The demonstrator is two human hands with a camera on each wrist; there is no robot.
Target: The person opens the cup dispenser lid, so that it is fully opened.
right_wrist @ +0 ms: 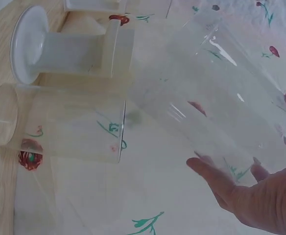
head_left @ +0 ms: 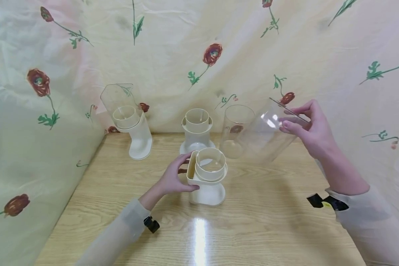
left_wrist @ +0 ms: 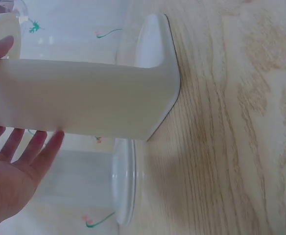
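My left hand (head_left: pixel 173 178) grips a cream plastic stand (head_left: pixel 206 193) by its squared back, thumb on the near side and fingers round the far side. The stand has a round collar on top and a flat foot on the wooden table. In the left wrist view its tall smooth back (left_wrist: pixel 79 95) lies between thumb and fingers. To the right, my right hand (head_left: pixel 316 135) holds a clear plastic cylinder (head_left: pixel 264 135) near its upper rim. That cylinder is tilted and raised, its lower end toward the stand; in the right wrist view thumb and fingers lie on opposite sides of it.
Another clear cylinder (head_left: pixel 234 142) stands upright behind, overlapped by the held one in the head view. A second cream stand (head_left: pixel 197 137) is at the back middle. At back left, a third stand (head_left: pixel 140 146) carries a clear angular container (head_left: pixel 114 96). Flowered cloth (head_left: pixel 173 66) hangs behind the table.
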